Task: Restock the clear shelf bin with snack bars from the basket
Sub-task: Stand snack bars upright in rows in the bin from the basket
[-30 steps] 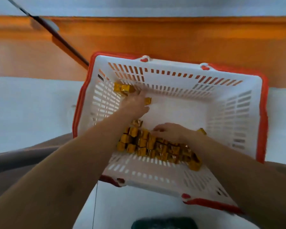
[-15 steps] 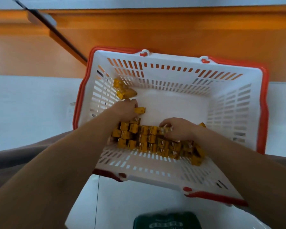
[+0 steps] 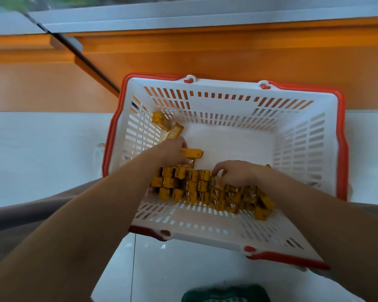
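Down in the basket (image 3: 292, 149), the left hand (image 3: 172, 152) has its grip curled over a single bar (image 3: 193, 153) lying flat on the basket's white bottom, one end sticking out past the fingers. The right hand (image 3: 234, 173) is bent at the knuckles, fingertips (image 3: 215, 171) pressed into the top of the heap of snack bars (image 3: 190, 188); whether that grip has closed on one I cannot tell. The heap lies along the near wall, and two more bars (image 3: 176, 132) lean in the far left corner. The basket sits on pale floor tiles (image 3: 42, 149) against an orange shelf base (image 3: 205, 57). The clear shelf bin is not in view.

The step in hand looks like gathering a handful. The next move calls for closing both grips on a bundle, lifting it clear of the slotted walls and carrying it to the bin. The wrappers are yellow with dark print too small to read. A dark green object (image 3: 225, 294) at the bottom edge bears pale lettering, also illegible.
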Available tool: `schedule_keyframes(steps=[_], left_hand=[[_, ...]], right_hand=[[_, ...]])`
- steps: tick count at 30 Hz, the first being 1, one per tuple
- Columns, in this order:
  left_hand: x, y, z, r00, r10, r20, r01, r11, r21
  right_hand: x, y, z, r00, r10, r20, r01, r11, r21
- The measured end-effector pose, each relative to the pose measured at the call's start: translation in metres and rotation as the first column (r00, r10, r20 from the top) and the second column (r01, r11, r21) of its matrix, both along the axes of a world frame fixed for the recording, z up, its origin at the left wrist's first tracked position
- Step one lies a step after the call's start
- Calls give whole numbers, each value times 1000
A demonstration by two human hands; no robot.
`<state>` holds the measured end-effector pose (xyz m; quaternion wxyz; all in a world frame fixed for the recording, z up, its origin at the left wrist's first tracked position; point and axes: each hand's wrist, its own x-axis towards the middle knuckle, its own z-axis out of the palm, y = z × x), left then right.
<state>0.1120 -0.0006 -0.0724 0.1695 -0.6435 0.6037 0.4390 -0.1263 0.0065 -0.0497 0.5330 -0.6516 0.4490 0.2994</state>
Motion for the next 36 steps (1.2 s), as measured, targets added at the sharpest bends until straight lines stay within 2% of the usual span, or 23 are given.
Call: schedule_keyframes(steps=[4, 8, 10, 12, 15, 19, 22, 24, 25, 28, 31, 34, 36], left_hand=[[-9, -6, 13, 998, 50, -37, -52, 998, -40], [-12, -7, 31, 993, 103, -48, -105, 994, -23], [-11, -7, 45, 986, 157, -61, -159, 987, -28], [-11, -11, 63, 983, 171, -64, -175, 983, -54], [-11, -20, 100, 995, 80, -64, -85, 993, -87], [-21, -29, 166, 992, 41, -123, -51, 995, -82], [-33, -25, 226, 957, 142, -252, -189, 967, -173], [-40, -20, 263, 903, 204, -378, -330, 893, -306], [-44, -16, 280, 849, 250, -466, -430, 839, -333], [-56, -4, 329, 564, 384, -731, -714, 671, -199], [-70, 12, 363, 354, 396, -847, -796, 603, -51], [-84, 29, 374, 248, 382, -890, -825, 565, 13], [-95, 38, 374, 221, 372, -902, -857, 515, 3]], right_hand=[[4, -2, 4, 999, -16, -33, 15, 1000, -4], [15, 4, 11, 991, 103, -81, -106, 994, -34], [16, 7, 16, 992, 98, -74, -102, 993, -60], [9, 5, 24, 998, 57, -42, -61, 994, -96], [-7, -4, 48, 1000, -2, -9, 1, 993, -118], [-36, -33, 110, 964, -260, 47, 263, 962, -71], [-49, -46, 174, 833, -520, 190, 525, 851, 24], [-53, -45, 221, 690, -647, 324, 643, 754, 137], [-56, -42, 244, 616, -688, 384, 679, 711, 185], [-62, -33, 306, 395, -764, 511, 687, 614, 389], [-58, -20, 345, 187, -797, 574, 629, 546, 553], [-36, -5, 352, 56, -784, 618, 655, 496, 570], [-24, 3, 342, 24, -773, 633, 709, 460, 534]])
